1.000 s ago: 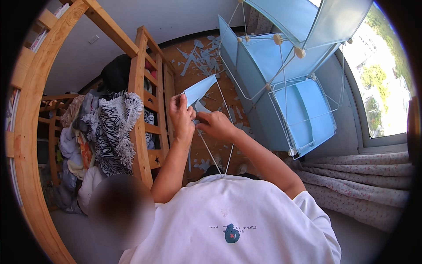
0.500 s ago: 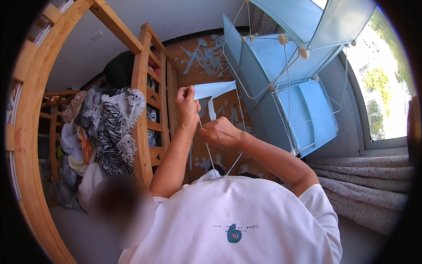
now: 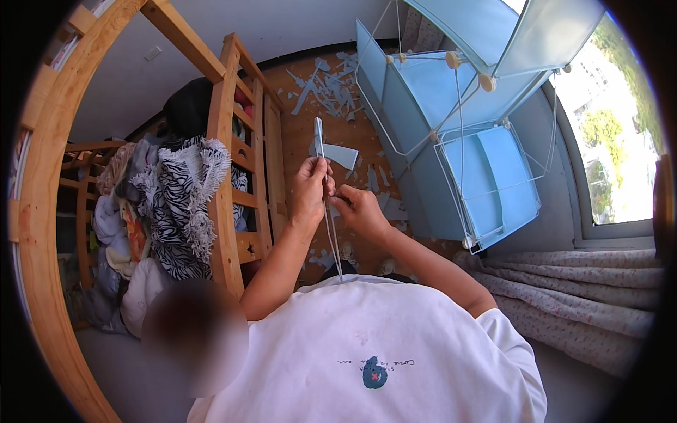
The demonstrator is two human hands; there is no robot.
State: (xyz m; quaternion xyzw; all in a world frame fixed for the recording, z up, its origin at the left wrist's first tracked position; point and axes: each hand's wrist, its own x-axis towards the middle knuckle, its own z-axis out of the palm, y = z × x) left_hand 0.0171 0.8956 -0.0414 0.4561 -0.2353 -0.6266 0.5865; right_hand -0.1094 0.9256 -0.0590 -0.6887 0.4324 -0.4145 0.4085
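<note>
Nearly edge-on in front of me stands a wire-framed panel point(image 3: 319, 132) with pale blue sheet at its upper end. Its long thin wires run down toward my shirt. My left hand point(image 3: 310, 189) is closed round the panel's edge, thumb uppermost. A loose pale blue flap point(image 3: 342, 156) sticks out to the right, just above my hands. Close beside the left fingers, my right hand point(image 3: 361, 213) is closed in a pinch against the wire's side. What lies between its fingertips is too small to make out.
At right stands a tall light blue panel rack point(image 3: 423, 92) with wire frames and round connectors. Torn blue scraps point(image 3: 328, 92) litter the wooden floor. A wooden bunk bed point(image 3: 224, 141) with zebra-patterned fabric point(image 3: 180, 204) is at left. A curtain point(image 3: 578, 282) hangs below the window point(image 3: 606, 120).
The panel has turned from showing its broad face to nearly edge-on. My left hand has shifted slightly down and right. My right hand has changed from a fist to a pinch.
</note>
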